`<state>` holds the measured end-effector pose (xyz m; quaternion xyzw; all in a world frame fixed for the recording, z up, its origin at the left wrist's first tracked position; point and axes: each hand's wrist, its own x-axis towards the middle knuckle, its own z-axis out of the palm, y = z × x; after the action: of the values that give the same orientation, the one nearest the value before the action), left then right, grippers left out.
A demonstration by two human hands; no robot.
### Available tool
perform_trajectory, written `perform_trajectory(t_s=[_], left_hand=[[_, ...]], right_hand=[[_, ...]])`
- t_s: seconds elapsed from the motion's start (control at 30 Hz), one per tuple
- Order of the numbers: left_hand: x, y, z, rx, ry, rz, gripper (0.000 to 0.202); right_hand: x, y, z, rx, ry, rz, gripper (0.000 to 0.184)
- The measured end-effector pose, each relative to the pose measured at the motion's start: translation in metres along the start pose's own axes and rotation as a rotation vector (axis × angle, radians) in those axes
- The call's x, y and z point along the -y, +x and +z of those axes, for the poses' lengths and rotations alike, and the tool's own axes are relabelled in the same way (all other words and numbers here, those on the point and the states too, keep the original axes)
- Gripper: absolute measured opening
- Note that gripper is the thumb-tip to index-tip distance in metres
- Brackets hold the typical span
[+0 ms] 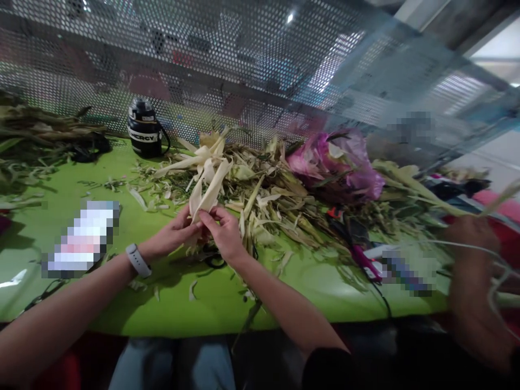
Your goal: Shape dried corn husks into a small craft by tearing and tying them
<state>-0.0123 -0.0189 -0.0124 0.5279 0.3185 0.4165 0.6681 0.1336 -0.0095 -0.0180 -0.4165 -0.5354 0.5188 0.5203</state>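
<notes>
Both my hands meet over the green table [170,311], fingers closed on a pale corn husk [210,192]. My left hand [179,226], with a white band on its wrist, grips the husk's lower end from the left. Thumb and fingers of my right hand [222,230] pinch the same end from the right. The husk's pointed leaves stand up and away from me. Just beyond lies a heap of dry husks and shreds [280,203]. A dark scissors-like handle [215,259] shows partly beneath my hands.
A black bottle [144,132] stands at the back left near a perforated metal screen [227,70]. A pink plastic bag [333,165] lies among husks. To the right are a magenta-handled tool [365,262] and another person's hand [471,238]. A blurred-out phone-like object [83,238] lies left.
</notes>
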Motion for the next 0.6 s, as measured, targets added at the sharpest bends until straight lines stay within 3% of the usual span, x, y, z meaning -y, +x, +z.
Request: perform_trajectory(t_s=[0.13,0.27,0.4,0.47,0.6], left_hand=[[-0.001,-0.003,0.001,-0.005,-0.018,-0.055,0.058],[-0.007,-0.003,-0.004,-0.075,0.003,-0.082,0.036],[-0.016,0.002,-0.016,-0.286,-0.124,-0.047,0.030],[-0.019,0.006,-0.022,-0.380,-0.194,0.017,0.032],[-0.020,0.012,-0.031,-0.508,-0.241,0.126,0.029]], right_hand=[[-0.002,0.001,-0.001,-0.017,-0.060,-0.070,0.028],[0.005,0.012,-0.009,-0.031,-0.050,-0.099,0.028],[0.019,0.040,-0.030,-0.157,0.045,-0.145,0.030],[0.021,0.058,-0.044,-0.157,0.018,-0.115,0.026],[0.017,0.086,-0.064,-0.070,-0.276,-0.041,0.021]])
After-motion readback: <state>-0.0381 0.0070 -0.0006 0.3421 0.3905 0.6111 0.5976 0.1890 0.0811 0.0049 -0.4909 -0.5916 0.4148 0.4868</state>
